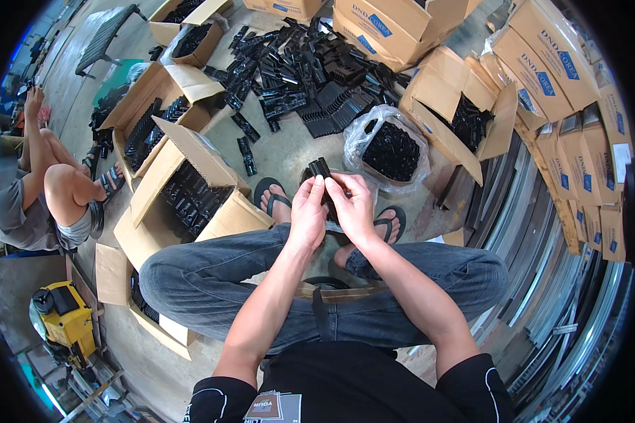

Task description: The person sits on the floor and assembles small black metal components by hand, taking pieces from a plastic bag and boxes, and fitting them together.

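Both my hands are closed around a black plastic part (319,168), held up between my knees. My left hand (307,215) grips its left side with the thumb on top. Against the right side my right hand (354,209) presses, its thumb beside the other one. Most of the part's lower portion is hidden by my fingers. Just beyond my right hand stands a clear plastic bag (352,144) filled with small black pieces (393,150). A large pile of similar black parts (296,67) lies on the floor ahead.
Left of me, an open cardboard box (222,173) holds rows of black parts (192,199). Another open box (490,99) stands at the far right. Stacked cartons (578,158) and long metal profiles (529,247) line the right side. A seated person (32,187) is at the left.
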`<act>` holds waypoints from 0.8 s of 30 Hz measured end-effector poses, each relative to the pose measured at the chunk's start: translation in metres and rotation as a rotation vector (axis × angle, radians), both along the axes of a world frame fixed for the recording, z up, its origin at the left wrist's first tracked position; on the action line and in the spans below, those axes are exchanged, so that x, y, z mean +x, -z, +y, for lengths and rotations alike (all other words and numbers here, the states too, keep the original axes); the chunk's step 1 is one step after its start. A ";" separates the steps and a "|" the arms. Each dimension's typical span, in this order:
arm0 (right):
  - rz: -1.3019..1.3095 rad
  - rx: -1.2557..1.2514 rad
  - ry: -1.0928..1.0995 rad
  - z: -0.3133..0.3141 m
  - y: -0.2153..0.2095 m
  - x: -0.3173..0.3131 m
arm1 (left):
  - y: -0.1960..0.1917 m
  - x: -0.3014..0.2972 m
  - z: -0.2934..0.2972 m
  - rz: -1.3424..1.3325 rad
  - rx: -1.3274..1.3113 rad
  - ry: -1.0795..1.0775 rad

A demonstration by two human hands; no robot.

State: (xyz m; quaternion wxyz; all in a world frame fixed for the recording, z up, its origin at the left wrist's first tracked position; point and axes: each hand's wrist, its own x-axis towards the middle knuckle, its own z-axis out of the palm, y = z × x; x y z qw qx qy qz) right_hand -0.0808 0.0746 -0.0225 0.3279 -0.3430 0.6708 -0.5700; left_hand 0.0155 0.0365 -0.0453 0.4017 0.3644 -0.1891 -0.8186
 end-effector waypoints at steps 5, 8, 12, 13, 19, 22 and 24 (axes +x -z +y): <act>0.154 0.051 -0.017 0.000 -0.009 0.000 | -0.001 0.002 -0.003 -0.143 -0.044 0.041; 0.217 0.046 -0.027 -0.001 -0.007 -0.003 | -0.004 0.002 -0.003 -0.161 -0.071 0.058; 0.249 0.063 -0.023 -0.001 -0.001 -0.008 | -0.012 0.001 -0.004 -0.247 -0.083 0.082; 0.315 0.062 -0.026 -0.002 -0.002 -0.008 | -0.014 0.001 -0.005 -0.249 -0.082 0.087; 0.210 0.117 -0.023 -0.005 -0.003 -0.018 | -0.001 0.006 -0.007 -0.092 -0.111 0.097; 0.183 0.038 -0.110 -0.007 0.005 -0.025 | 0.005 0.011 -0.011 -0.108 -0.107 0.126; 0.070 0.043 -0.121 -0.011 0.008 -0.026 | 0.011 0.010 -0.012 -0.116 -0.115 0.155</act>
